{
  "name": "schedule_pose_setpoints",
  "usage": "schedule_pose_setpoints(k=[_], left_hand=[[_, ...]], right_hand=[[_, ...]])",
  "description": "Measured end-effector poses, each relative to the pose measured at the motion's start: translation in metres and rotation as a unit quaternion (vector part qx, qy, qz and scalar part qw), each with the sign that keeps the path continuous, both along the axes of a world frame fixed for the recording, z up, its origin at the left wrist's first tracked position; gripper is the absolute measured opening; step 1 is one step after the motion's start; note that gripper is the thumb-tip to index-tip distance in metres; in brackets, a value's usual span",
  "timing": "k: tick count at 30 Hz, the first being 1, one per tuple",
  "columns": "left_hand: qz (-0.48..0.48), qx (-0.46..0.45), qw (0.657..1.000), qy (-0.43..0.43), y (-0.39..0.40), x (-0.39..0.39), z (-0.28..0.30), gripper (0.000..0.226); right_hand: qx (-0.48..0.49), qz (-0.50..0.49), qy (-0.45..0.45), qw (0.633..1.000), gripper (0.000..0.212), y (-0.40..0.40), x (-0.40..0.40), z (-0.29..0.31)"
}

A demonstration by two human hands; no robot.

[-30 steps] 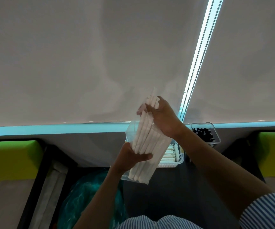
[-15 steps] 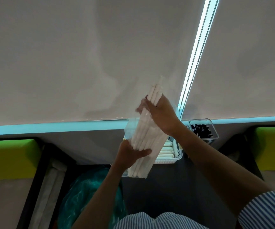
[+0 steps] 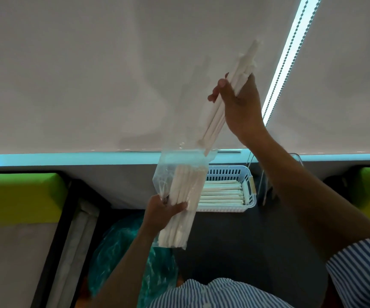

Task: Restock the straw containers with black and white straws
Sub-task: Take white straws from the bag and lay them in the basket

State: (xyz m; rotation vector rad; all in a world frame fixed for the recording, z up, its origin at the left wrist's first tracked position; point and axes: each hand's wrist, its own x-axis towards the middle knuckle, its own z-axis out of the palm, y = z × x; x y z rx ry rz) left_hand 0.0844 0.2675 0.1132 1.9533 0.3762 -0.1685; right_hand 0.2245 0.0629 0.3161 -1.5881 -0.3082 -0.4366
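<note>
Both hands are busy and well apart. Left hand (image 3: 164, 213) grips the clear plastic bag (image 3: 180, 174) around its lower half, squeezing the white straws still inside (image 3: 185, 192) so they don't slide. Right hand (image 3: 238, 101) is raised high, fingers wrapped round a small bundle of white straws (image 3: 228, 96) whose lower ends look just about clear of the bag's open mouth, though it's hard to say if they're fully out. Holding the bag tilted with the mouth up probably lets the bundle pull straight out without dragging the rest along.

Just behind the bag sits the white slotted basket (image 3: 230, 171), already lined with a layer of white straws lying flat. It's open-topped with low walls, so there looks to be room to lay the bundle in lengthwise. Further right, the right forearm mostly hides a clear container (image 3: 298, 157); its contents can't be seen. The beaded blind cord (image 3: 290, 52) hangs just beside the raised hand, so a snag seems possible on the way down.
</note>
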Motion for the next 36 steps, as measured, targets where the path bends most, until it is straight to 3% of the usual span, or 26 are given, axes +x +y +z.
schedule_pose_setpoints(k=[5,9,13,16,19,22,25,29,36], left_hand=[[0.034,0.037,0.999,0.007,0.020,0.001,-0.004,0.025],[0.043,0.062,0.997,0.030,0.033,0.005,-0.009,0.031],[0.061,0.081,0.994,0.033,0.048,0.001,-0.024,0.045],[0.075,0.093,0.992,0.043,0.060,0.000,-0.034,0.043],[0.098,0.099,0.989,0.052,0.071,-0.001,-0.044,0.039],[0.110,0.089,0.988,0.064,0.079,0.002,-0.051,0.038],[0.112,0.079,0.988,0.067,0.085,0.004,-0.054,0.043],[0.130,0.058,0.988,0.068,0.092,0.006,-0.055,0.036],[0.146,0.038,0.986,0.067,0.101,-0.002,-0.060,0.025]], right_hand=[[-0.032,0.017,0.041,0.998,0.033,0.000,0.008,-0.030],[0.075,0.021,0.110,0.991,0.020,-0.008,0.014,-0.062],[0.121,-0.036,0.098,0.987,0.023,-0.011,0.031,-0.075],[0.120,-0.073,0.078,0.987,0.015,-0.015,0.047,-0.080],[0.071,-0.074,0.098,0.990,0.016,-0.015,0.052,-0.093],[-0.105,-0.020,0.165,0.980,0.027,-0.006,0.048,-0.127],[-0.276,0.058,0.258,0.924,0.025,0.003,0.037,-0.175],[-0.441,0.177,0.287,0.831,0.026,0.015,0.026,-0.229],[-0.597,0.281,0.308,0.686,0.018,0.027,0.007,-0.297]])
